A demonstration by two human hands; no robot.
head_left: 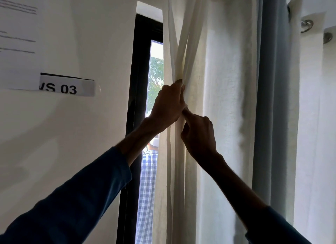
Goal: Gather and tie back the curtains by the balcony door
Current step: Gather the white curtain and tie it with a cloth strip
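A white sheer curtain hangs in front of the balcony door, its left edge bunched into folds that cross above my hands. My left hand grips the bunched folds at about mid height, fingers curled round the cloth. Just below and to the right, my right hand is curled against the same folds, its index finger pushing up into the cloth beside my left hand. A grey-blue curtain hangs further right.
The black door frame stands left of the curtain, with a strip of glass showing trees and a person in a checked shirt outside. A white wall with a paper label fills the left. Metal curtain eyelets show at the top right.
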